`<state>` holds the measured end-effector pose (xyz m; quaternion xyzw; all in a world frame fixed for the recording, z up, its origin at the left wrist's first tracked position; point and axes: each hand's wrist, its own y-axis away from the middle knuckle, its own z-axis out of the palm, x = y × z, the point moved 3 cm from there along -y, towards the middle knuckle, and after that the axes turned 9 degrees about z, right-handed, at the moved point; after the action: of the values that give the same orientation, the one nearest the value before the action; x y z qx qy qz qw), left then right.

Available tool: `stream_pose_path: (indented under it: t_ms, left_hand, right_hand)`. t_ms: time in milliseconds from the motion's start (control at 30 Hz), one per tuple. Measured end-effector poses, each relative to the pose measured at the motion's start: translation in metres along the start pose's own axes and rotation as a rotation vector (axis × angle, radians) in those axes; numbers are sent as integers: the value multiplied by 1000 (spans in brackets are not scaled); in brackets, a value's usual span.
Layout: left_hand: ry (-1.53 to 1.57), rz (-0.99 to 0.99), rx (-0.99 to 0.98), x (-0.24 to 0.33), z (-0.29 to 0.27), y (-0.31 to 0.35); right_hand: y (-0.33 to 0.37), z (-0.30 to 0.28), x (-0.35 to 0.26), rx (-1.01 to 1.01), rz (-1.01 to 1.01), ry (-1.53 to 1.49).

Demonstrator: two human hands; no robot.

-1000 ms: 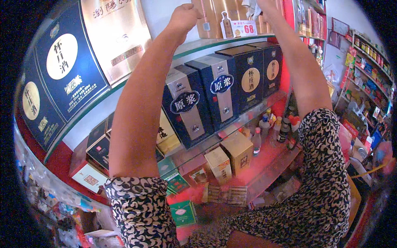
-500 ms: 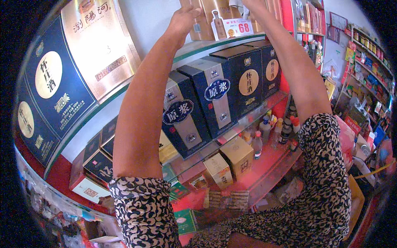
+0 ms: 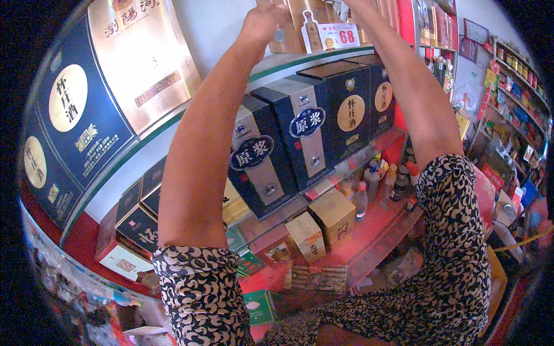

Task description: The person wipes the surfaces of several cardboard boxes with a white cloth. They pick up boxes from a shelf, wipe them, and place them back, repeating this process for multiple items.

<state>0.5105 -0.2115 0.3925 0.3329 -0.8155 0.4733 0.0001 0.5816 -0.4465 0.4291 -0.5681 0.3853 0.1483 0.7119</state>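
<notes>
Both my arms reach up to the upper glass shelf. My left hand is at the left side of a gold box, its fingers curled against the edge. The picture's top edge cuts off most of my right hand, so its fingers are hidden. Beside it a small whitish, crumpled piece, perhaps cloth or paper, shows in front of the gold packaging. A price card with a bottle-shaped cutout stands at the shelf's front, between my hands.
Dark blue boxes line the shelf below. A large gold-white box and a blue box stand at left. Lower down, small gold boxes and bottles sit on a red surface. Stocked shelves rise at right.
My left hand has shifted slightly right and up in the picture, along the gold box's edge. The shelf and price card also sit a little further right and higher.
</notes>
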Motion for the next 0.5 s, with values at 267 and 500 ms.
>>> stream_pose_path:
  t_ms: [267, 500]
  left_hand:
    - [183, -13, 290, 26, 11, 16]
    - [226, -94, 241, 24, 16, 15]
  right_hand:
    - [-7, 0, 26, -283, 83, -432]
    - [-1, -1, 19, -296, 147, -410]
